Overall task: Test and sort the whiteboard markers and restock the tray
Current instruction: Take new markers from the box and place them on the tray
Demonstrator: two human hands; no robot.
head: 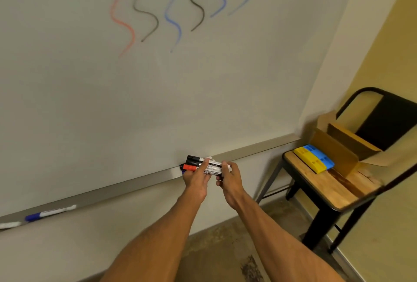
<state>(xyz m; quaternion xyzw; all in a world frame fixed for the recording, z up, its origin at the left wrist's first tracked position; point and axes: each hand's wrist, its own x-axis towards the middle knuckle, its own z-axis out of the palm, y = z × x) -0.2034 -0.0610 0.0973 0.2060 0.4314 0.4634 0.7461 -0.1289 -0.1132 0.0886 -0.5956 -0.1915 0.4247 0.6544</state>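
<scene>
A bundle of several whiteboard markers (209, 165), with black and red caps pointing left, is held just above the grey marker tray (126, 185) under the whiteboard (135, 101). My left hand (195, 180) grips the capped end of the bundle. At the other end, my right hand (229, 179) grips the white barrels. Far to the left, a blue-capped marker (48, 213) lies in the tray, with another white marker end (9, 224) beside it. Red, black and blue wavy test lines (171, 4) run down the board.
A wooden-seated metal chair (327, 182) stands at the right against the yellow wall. On it sit a yellow eraser (309, 159) and a blue eraser (320, 154) next to an open cardboard box (338, 150). Worn floor lies below my arms.
</scene>
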